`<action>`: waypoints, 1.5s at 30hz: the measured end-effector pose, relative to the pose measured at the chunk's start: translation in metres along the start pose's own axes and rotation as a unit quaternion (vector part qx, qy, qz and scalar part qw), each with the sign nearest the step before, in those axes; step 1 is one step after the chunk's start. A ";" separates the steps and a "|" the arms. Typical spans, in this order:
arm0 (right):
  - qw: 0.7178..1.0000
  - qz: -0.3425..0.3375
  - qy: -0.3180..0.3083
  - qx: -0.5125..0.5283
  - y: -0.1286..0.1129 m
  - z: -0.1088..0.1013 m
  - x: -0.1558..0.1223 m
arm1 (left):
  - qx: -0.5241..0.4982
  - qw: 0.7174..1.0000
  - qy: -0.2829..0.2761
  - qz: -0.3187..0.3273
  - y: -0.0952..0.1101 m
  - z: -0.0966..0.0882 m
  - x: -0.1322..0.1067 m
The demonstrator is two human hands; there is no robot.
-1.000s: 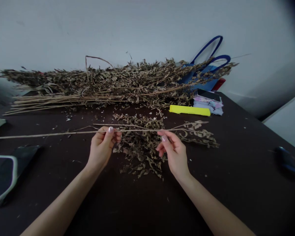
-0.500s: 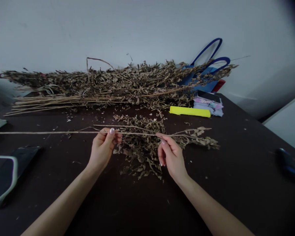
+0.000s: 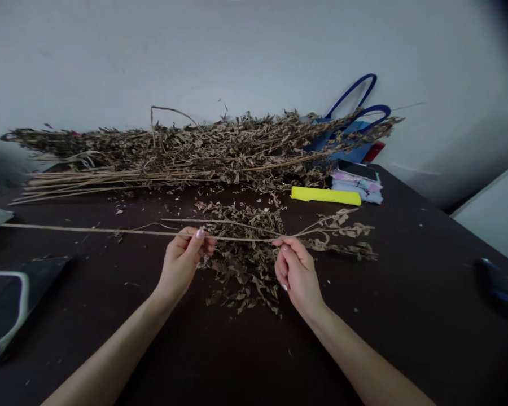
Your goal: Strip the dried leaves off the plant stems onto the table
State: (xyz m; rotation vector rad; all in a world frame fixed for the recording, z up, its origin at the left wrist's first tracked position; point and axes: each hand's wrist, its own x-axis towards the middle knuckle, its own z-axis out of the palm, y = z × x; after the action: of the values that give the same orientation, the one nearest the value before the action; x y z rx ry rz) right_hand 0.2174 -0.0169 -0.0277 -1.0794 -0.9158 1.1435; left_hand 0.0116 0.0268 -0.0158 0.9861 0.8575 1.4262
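Note:
A long, thin dried plant stem (image 3: 97, 230) runs from the left edge across both hands. My left hand (image 3: 185, 256) is closed, pinching the stem between thumb and fingers. My right hand (image 3: 297, 272) pinches the same stem farther right, with its fingertips pressed together. Past the right hand, the stem forks into twigs with dry leaves (image 3: 342, 228). Below and behind the stem, between my hands, lies a heap of crumpled dried leaves (image 3: 245, 265). A thinner side twig (image 3: 211, 221) reaches left just above the main stem.
A large bundle of dried stalks (image 3: 203, 146) lies along the wall. At its right are a blue bag (image 3: 355, 153), a yellow roll (image 3: 325, 195) and a phone (image 3: 358, 170) on tissue packs. A white-framed dark object (image 3: 24, 299) sits at left on the dark table (image 3: 203, 361).
Both hands have shifted slightly right and down, still on the stem. The stem now slants down to the right, and its leafy twigs have spread further apart beyond my right hand.

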 end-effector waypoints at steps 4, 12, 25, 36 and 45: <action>1.000 -0.006 0.020 0.003 0.003 -0.002 0.002 | -0.035 0.999 0.021 0.006 0.002 -0.007 0.006; 0.980 0.040 -0.140 -0.137 -0.008 0.005 -0.011 | -0.056 0.997 0.059 0.012 0.014 -0.021 0.022; 0.911 -0.268 0.023 -0.312 -0.045 -0.016 -0.016 | -0.041 0.998 0.044 0.005 0.016 -0.029 0.027; 0.734 -0.401 0.044 -0.547 -0.065 -0.051 0.019 | 0.025 0.999 0.040 0.027 0.015 -0.032 0.030; 0.719 -0.365 -0.040 -0.590 -0.054 -0.051 0.021 | 0.027 0.999 0.006 0.037 0.017 -0.030 0.027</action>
State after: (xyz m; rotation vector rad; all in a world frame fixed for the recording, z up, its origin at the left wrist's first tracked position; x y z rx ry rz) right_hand 0.2828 -0.0093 0.0128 -1.3979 -2.0232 -0.2181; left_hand -0.0224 0.0528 -0.0094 1.0608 0.8803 1.4796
